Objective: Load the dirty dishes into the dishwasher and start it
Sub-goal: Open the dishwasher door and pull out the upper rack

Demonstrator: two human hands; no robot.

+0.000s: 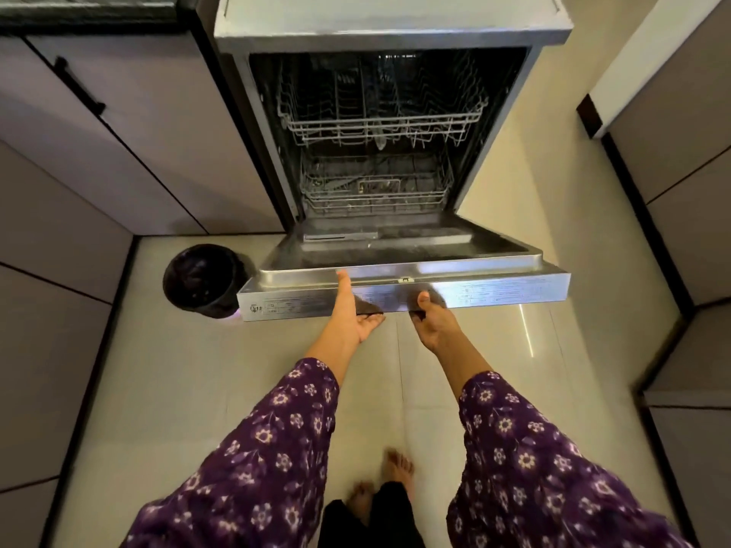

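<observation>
The dishwasher [391, 31] stands open ahead of me, its steel door [494, 288] folded down flat. Inside, the upper wire rack [379, 124] and the lower wire rack [375, 191] look bare; no dishes show anywhere. My left hand [356, 314] holds the door's front edge, thumb on top and fingers underneath. My right hand [429, 320] holds the same edge just to the right, thumb up on the control strip, fingers curled under it.
A black bin [203, 280] lined with a dark bag stands on the floor left of the door. Grey cabinets [118, 132] line the left and cabinets [680, 152] the right. Pale tiled floor [197, 389] lies under me, with my bare feet [395, 472] below.
</observation>
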